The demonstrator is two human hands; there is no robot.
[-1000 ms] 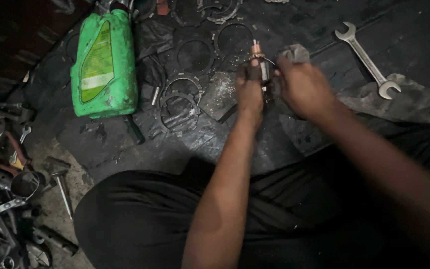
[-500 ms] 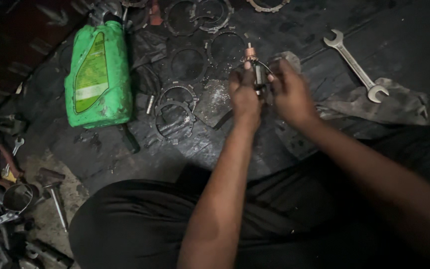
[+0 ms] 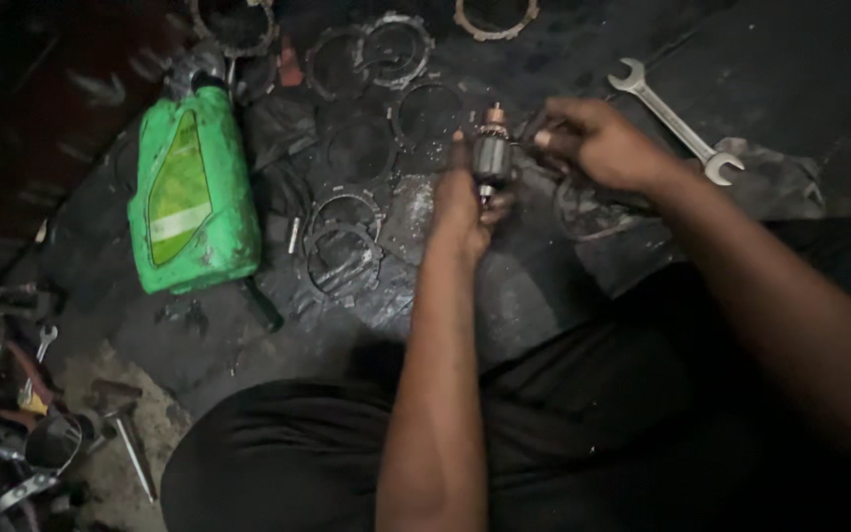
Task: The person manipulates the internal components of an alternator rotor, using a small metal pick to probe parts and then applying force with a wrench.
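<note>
Left hand (image 3: 463, 202) gripped the armature (image 3: 491, 155) upright, fingers wrapped around its dark core, copper end up. Right hand (image 3: 598, 143) sat just beside it, fingers curled narrow, pinching something small (too dark to tell what). Armature was held above the greasy mat (image 3: 544, 286), among clutch rings (image 3: 345, 246). Green oil jug (image 3: 189, 192) lay on its side left of the rings, contents not visible. Spanner (image 3: 675, 120) lay right of the hands. Loose tools (image 3: 22, 433) piled at lower left.

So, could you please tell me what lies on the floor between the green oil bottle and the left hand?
In the head view, toothed metal rings lie between the green oil bottle and the left hand, on the dark mat.
</note>
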